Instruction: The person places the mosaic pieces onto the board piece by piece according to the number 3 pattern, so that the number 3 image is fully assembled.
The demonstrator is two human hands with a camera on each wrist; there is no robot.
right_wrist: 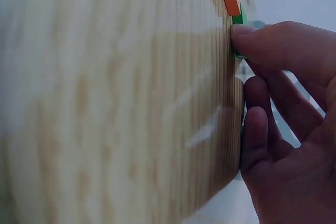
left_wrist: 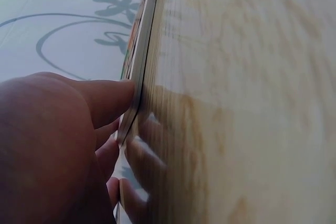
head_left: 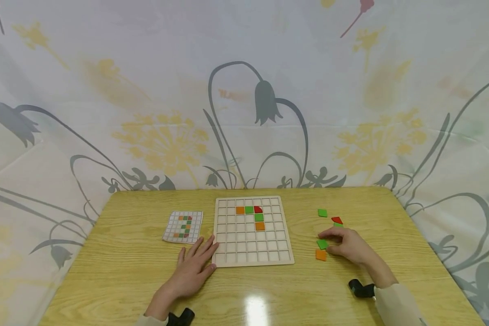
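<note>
Green tile (head_left: 321,244) pick-up: check that pinch

So your green tile is lying on the table (head_left: 301,290), right of the board (head_left: 253,264), just beyond an orange tile (head_left: 320,255). Your right hand (head_left: 350,246) is right on it, thumb against it and index finger bent toward its far side — can't tell whether you've actually closed a pinch. Looks like the picking-up step to me, so I'd say the next move calls for a clean grip on the edges without nudging that orange one, then a lift.

Pose-wise, your right forearm slants in from the near right, other fingers bent. Your left hand (head_left: 189,274) lies with fingers stretched out, touching the board's near-left part — steadying it, I'd guess. The pattern card (head_left: 183,227) is just past those fingers.
</note>
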